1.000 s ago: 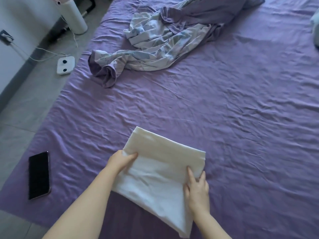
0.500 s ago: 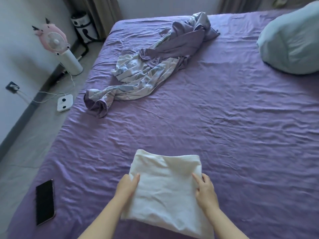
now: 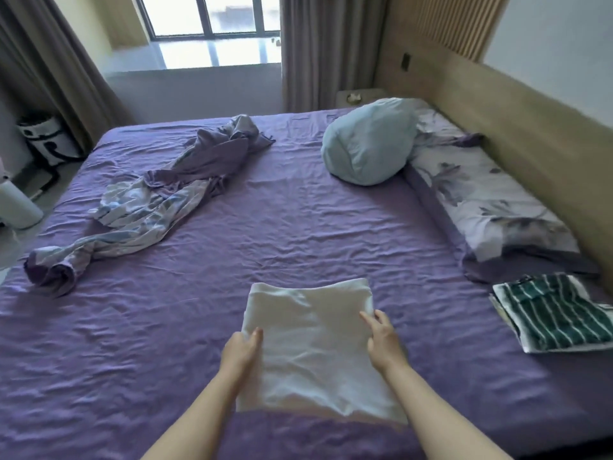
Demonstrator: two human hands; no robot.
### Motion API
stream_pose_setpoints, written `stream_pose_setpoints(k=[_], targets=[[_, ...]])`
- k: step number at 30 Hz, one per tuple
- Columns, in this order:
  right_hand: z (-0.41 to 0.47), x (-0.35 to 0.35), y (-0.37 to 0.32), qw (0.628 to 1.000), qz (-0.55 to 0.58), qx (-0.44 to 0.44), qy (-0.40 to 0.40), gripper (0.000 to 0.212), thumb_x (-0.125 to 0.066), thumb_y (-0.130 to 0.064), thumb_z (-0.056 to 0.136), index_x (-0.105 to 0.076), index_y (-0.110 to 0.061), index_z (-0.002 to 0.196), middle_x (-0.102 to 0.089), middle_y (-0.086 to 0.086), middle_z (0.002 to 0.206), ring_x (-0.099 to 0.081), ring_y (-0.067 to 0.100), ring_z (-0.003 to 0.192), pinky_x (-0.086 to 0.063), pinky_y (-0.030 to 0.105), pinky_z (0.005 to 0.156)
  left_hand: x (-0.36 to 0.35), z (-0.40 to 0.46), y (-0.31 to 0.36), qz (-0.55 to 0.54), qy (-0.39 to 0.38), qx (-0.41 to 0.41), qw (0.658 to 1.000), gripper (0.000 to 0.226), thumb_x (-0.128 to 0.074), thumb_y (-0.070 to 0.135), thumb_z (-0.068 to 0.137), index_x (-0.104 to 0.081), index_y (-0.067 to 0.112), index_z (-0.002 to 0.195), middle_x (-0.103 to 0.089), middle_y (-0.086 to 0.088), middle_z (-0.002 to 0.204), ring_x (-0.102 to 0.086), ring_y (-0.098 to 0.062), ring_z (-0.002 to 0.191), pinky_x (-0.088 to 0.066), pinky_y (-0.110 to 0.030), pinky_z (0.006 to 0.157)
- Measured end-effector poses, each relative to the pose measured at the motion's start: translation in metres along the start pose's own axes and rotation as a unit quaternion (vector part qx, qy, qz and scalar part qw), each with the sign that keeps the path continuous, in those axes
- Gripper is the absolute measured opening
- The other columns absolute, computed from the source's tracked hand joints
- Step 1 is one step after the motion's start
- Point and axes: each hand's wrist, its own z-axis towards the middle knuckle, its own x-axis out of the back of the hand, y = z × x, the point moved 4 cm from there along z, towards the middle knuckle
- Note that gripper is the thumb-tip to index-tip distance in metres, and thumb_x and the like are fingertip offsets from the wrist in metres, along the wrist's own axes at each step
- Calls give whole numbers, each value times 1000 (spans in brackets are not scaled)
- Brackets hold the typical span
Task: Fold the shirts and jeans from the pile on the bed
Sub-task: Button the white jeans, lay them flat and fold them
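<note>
A folded white shirt (image 3: 311, 340) lies on the purple bed sheet (image 3: 298, 234) near the front edge, its near end reaching the bed's edge. My left hand (image 3: 243, 348) holds its left side, thumb on top and fingers tucked at the edge. On the opposite side my right hand (image 3: 381, 336) holds the right edge, with the index finger stretched along the cloth. A folded green-and-white striped garment (image 3: 554, 315) rests on the sheet at the right.
A crumpled purple and floral cloth (image 3: 149, 207) sprawls across the bed's far left. A light blue pillow (image 3: 368, 144) and a floral pillow (image 3: 491, 200) lie by the wooden headboard (image 3: 530, 134) on the right. A window and curtains stand beyond.
The white shirt has moved further onto the bed and turned square to me, both hands still on its sides. My view has lifted toward the far end of the bed; the phone has left the view.
</note>
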Motion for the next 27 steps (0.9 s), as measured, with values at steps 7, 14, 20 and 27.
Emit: stream_pose_setpoints(k=[7,14,20,27], targets=[[-28,129,110,997,-23,-47,57,58,-35,3,87,-40,-19,141,-37,10,140,-50,30,118,-41,33,92,-105,-57,111,-16,-37,-45,998,46,-46,36,97,-60,-8,104,-62,-24,111,-58,-37,104,-42,-36,81],[-38,211,210,988,-17,-127,84,45,-35,-1,90,-46,-14,132,-44,10,126,-51,27,112,-39,31,94,-206,-81,206,1,-91,-73,993,46,-40,34,99,-56,-8,112,-59,-25,118,-55,-36,110,-38,-34,82],[-13,274,270,973,32,-190,127,60,-30,9,87,-34,-14,143,-34,10,141,-41,24,126,-33,25,98,-285,-74,273,-7,-145,-93,985,45,-40,32,99,-56,-9,110,-60,-24,114,-57,-35,106,-39,-34,79],[35,316,339,959,47,-228,165,56,-30,8,89,-39,-12,140,-41,13,140,-40,25,128,-32,28,99,-358,-71,327,-26,-183,-59,981,42,-42,28,99,-54,-10,113,-60,-22,111,-57,-33,98,-40,-33,78]])
